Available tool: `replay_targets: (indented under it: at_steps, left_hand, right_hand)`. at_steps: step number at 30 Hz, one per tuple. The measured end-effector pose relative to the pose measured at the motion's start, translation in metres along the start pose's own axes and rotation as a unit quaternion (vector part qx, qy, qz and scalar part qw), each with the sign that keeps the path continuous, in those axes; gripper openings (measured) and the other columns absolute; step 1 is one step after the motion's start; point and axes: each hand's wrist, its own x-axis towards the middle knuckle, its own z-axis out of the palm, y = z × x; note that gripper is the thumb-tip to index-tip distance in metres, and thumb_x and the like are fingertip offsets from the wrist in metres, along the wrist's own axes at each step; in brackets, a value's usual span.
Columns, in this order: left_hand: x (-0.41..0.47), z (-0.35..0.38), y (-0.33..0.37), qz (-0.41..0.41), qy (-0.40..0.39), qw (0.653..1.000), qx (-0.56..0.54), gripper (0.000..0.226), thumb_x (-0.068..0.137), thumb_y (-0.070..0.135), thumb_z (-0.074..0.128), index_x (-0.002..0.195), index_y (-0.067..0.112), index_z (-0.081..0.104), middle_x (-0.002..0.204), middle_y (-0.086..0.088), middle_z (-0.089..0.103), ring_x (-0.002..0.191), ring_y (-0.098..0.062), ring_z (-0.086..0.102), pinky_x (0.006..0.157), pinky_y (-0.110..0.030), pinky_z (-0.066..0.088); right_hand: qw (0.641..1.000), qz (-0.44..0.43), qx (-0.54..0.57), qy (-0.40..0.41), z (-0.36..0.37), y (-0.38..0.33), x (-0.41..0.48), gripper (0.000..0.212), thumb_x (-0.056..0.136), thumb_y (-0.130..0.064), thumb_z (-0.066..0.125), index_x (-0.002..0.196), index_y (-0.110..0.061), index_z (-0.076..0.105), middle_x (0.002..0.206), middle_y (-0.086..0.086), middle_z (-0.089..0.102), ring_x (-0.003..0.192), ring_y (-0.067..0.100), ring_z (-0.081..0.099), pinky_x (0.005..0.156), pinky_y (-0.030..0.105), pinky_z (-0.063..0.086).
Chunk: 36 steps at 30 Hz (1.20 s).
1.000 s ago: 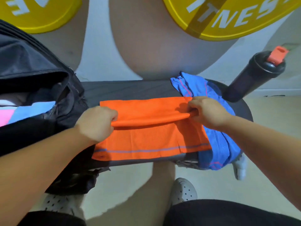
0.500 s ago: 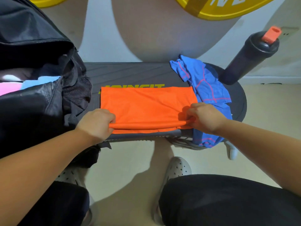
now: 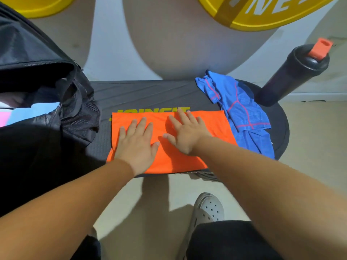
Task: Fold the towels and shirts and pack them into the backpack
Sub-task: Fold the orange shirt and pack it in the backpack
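The orange towel (image 3: 216, 126) lies folded into a flat band along the near edge of the black step platform (image 3: 150, 94), about midway between its ends. Both hands lie palm-down on it, side by side. The left hand (image 3: 137, 145) and the right hand (image 3: 185, 134) have straight, slightly spread fingers that press the cloth and grip nothing.

It looks thin, soft and light. I'd guess it will slump and open out if lifted by one corner, so the short ends or a hand under the fold seem the better hold. Pressed flat like this, it should keep its crease.

The blue shirt (image 3: 242, 113) is crumpled at the right end of the platform, touching the towel's right edge and spilling over the near rim. It looks like slippery mesh and is not yet folded.

The open black backpack (image 3: 37, 143) stands at the left end, with pink and pale blue fabric showing inside.

By my count there is one towel, one shirt and one backpack, with two colours of cloth inside it. Beyond the right end stands one dark bottle (image 3: 293, 76) with an orange cap. Two yellow weight plates (image 3: 262, 14) hang on the wall, and one grey shoe (image 3: 208, 209) is on the floor.
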Motion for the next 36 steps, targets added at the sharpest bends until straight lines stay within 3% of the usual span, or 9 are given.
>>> replay_targets:
  at_steps: [3,8,11,14,18,23,28,33,36]
  left_hand:
    - [0.006,0.017,-0.014,-0.042,-0.027,0.999,-0.003,0.078,0.097,0.063,0.026,0.159,0.020,0.006,0.167,-0.005,-0.006,0.153,-0.029,-0.005,0.121,-0.058,0.003]
    - [0.014,0.023,-0.029,-0.045,-0.042,0.998,0.023,0.085,0.091,0.071,0.009,0.158,0.023,-0.011,0.165,-0.005,-0.021,0.152,-0.025,-0.017,0.121,-0.057,-0.004]
    - [0.017,0.022,-0.031,-0.039,-0.041,0.998,0.022,0.086,0.090,0.073,0.010,0.158,0.024,-0.012,0.164,-0.005,-0.022,0.152,-0.025,-0.018,0.121,-0.057,-0.005]
    - [0.018,0.024,-0.033,-0.037,-0.037,0.998,0.022,0.087,0.089,0.073,0.009,0.158,0.025,-0.012,0.164,-0.004,-0.022,0.152,-0.024,-0.018,0.121,-0.057,-0.005]
    - [0.016,0.023,-0.034,-0.029,-0.018,0.999,0.010,0.088,0.087,0.072,0.003,0.159,0.022,-0.004,0.166,-0.004,-0.015,0.153,-0.024,-0.014,0.122,-0.054,-0.003]
    - [0.007,0.016,-0.039,-0.059,0.057,0.995,-0.053,0.081,0.089,0.063,0.017,0.158,0.019,0.018,0.167,-0.011,0.002,0.153,-0.030,-0.002,0.122,-0.050,0.002]
    - [-0.008,0.011,-0.044,-0.125,0.014,0.991,-0.035,0.072,0.097,0.057,0.039,0.159,0.031,0.012,0.164,-0.021,-0.008,0.152,-0.037,-0.004,0.123,-0.048,0.001]
    - [-0.016,0.010,-0.045,-0.132,-0.048,0.990,-0.020,0.077,0.096,0.063,0.036,0.158,0.036,0.001,0.164,-0.022,-0.007,0.152,-0.037,-0.006,0.123,-0.048,0.000]
    - [-0.014,0.011,-0.047,-0.125,-0.025,0.991,-0.035,0.081,0.093,0.066,0.041,0.159,0.033,0.008,0.165,-0.018,-0.001,0.152,-0.034,-0.002,0.123,-0.050,0.001]
  right_hand:
    - [0.996,0.075,0.034,0.037,0.033,-0.001,0.005,0.085,0.090,-0.077,0.015,0.159,-0.029,0.000,0.166,0.004,-0.014,0.152,0.030,-0.013,0.119,0.060,-0.004]
    - [0.982,0.123,0.035,0.141,0.056,0.044,-0.008,0.088,0.087,-0.080,0.014,0.159,-0.030,0.006,0.168,0.004,-0.003,0.154,0.026,-0.005,0.121,0.056,0.000]
    - [0.973,0.165,0.049,0.152,0.055,0.075,-0.008,0.086,0.088,-0.080,0.013,0.159,-0.030,0.006,0.168,0.002,0.001,0.154,0.025,-0.002,0.122,0.055,0.004]
    - [0.975,0.154,0.051,0.154,0.056,0.086,-0.007,0.086,0.090,-0.080,0.013,0.159,-0.029,0.008,0.168,0.002,0.003,0.154,0.024,0.000,0.122,0.055,0.009]
    - [0.974,0.149,0.011,0.169,0.049,0.078,-0.006,0.086,0.091,-0.077,0.013,0.159,-0.024,0.013,0.167,0.007,0.007,0.154,0.028,0.000,0.122,0.055,0.004]
    - [0.973,0.028,0.009,0.230,0.021,0.015,0.001,0.082,0.093,-0.070,0.018,0.158,-0.020,0.021,0.167,0.009,0.009,0.154,0.030,0.000,0.122,0.056,0.004]
    - [0.985,0.018,0.062,0.160,0.036,-0.049,0.000,0.087,0.090,-0.077,0.011,0.160,-0.026,0.005,0.167,0.006,-0.011,0.152,0.028,-0.015,0.121,0.055,-0.007]
    - [0.990,0.056,0.031,0.125,0.058,-0.035,-0.004,0.091,0.087,-0.081,0.008,0.160,-0.026,0.000,0.167,0.007,-0.012,0.152,0.030,-0.016,0.119,0.060,-0.007]
    - [0.990,0.069,0.040,0.118,0.058,-0.031,-0.004,0.092,0.086,-0.082,0.006,0.159,-0.027,-0.001,0.166,0.006,-0.012,0.152,0.030,-0.016,0.118,0.061,-0.008]
